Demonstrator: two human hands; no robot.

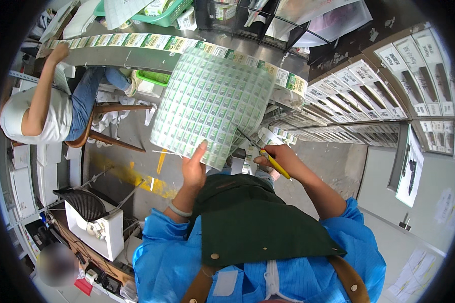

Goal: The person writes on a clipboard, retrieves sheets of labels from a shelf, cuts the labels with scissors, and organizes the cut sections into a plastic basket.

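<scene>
A wide, curling sheet of green-and-white printed labels (pixel 207 101) spreads in front of me, its far part lying over the bench edge. My left hand (pixel 195 164) pinches the sheet's near edge, thumb on top. In my right hand (pixel 283 160) are yellow-handled scissors (pixel 275 163); their thin, dark blades point up and left, against the sheet's right part. How far apart the blades are, I cannot tell. Below the scissors, narrow label strips (pixel 248 160) hang partly hidden. A long row of labels (pixel 156 41) runs along the curved bench beyond the sheet.
Another person (pixel 40 111) sits at the left on a wooden chair (pixel 111 108), one hand on the label row. A green basket (pixel 169 15) and a black wire rack (pixel 237 30) stand at the back. Shelves of white boxes (pixel 354 86) line the right side.
</scene>
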